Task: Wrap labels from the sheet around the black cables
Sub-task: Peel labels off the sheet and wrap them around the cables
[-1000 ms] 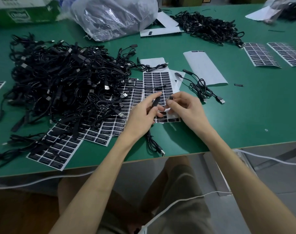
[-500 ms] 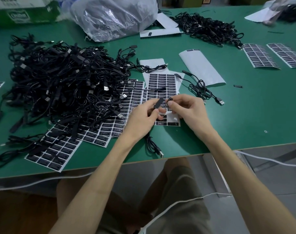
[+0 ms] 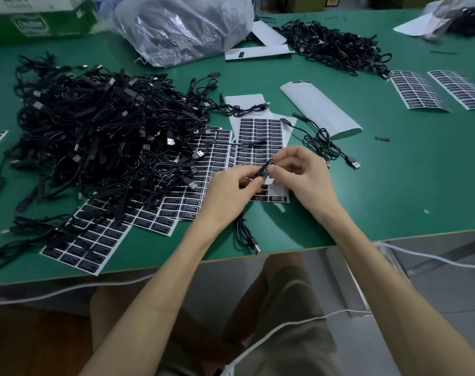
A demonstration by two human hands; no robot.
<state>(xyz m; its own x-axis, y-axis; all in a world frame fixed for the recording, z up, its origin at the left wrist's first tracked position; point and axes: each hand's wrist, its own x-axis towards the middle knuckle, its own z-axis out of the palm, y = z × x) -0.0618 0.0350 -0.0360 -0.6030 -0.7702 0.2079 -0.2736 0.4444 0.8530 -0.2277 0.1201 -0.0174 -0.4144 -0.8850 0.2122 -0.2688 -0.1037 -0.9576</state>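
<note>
My left hand pinches the small black controller piece of a black cable just above the label sheet. The rest of that cable hangs below my wrist, and its USB plug lies near the table's front edge. My right hand pinches a black label against the top of that piece. More label sheets lie partly under a big heap of black cables to the left.
A loose black cable and a curled blank backing sheet lie right of my hands. Two more label sheets and another cable heap sit at the back right. A clear plastic bag and a cardboard box stand at the back.
Both hands have lifted slightly off the sheet. My right hand has brought the peeled label onto the cable piece held in my left hand.
</note>
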